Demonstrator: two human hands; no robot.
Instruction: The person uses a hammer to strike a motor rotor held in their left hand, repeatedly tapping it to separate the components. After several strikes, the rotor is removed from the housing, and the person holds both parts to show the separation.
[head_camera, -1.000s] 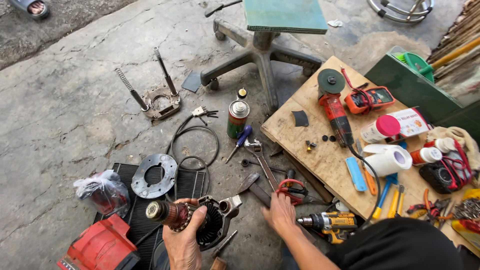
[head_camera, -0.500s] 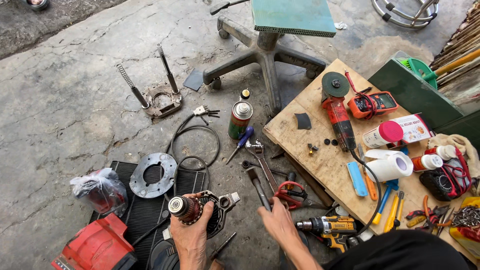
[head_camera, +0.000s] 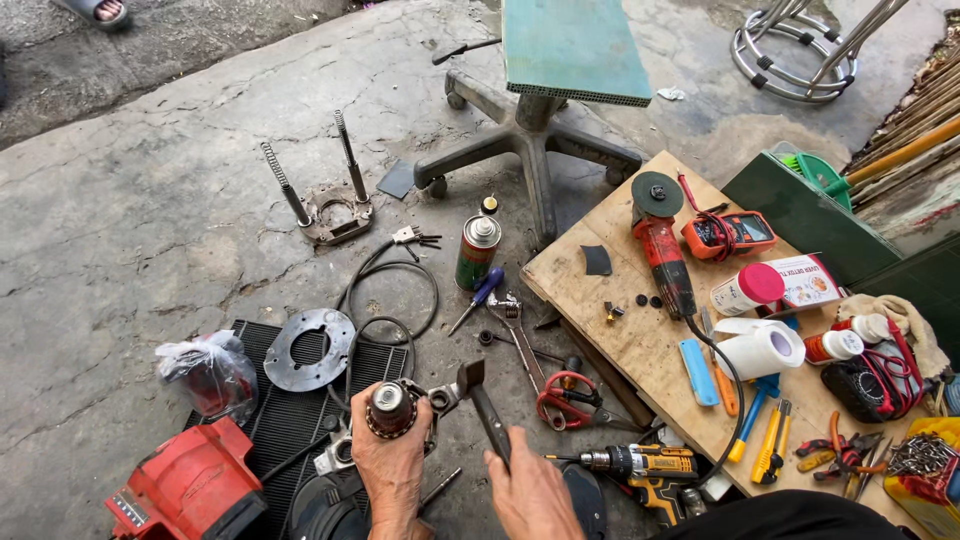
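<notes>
My left hand (head_camera: 392, 462) is closed around a round motor part (head_camera: 390, 408) with a copper-coloured ring, and I hold it up over the black mat (head_camera: 270, 425). My right hand (head_camera: 528, 492) is closed on the handle of a dark hammer (head_camera: 484, 408). The hammer's head points up, just beside the motor part, close to a small metal piece (head_camera: 443, 396) sticking out next to it.

Near my right hand, a yellow and black drill (head_camera: 640, 465) lies on the ground. A bit farther away there are red-handled snips (head_camera: 560, 398) and a blue screwdriver (head_camera: 478, 298). A spray can (head_camera: 477, 252) stands up beyond them, next to a loop of black cable (head_camera: 385, 290).

On the mat lies a flat grey metal ring (head_camera: 309, 347). Left of it sits a plastic bag (head_camera: 208, 372) with something red inside, and a red tool case (head_camera: 190, 485) is down in the corner.

To my right is a wooden board (head_camera: 610, 300) with a red grinder (head_camera: 660, 245), a white paper roll (head_camera: 760, 350) and an orange meter (head_camera: 728, 235). Far up stands a chair base (head_camera: 530, 150).
</notes>
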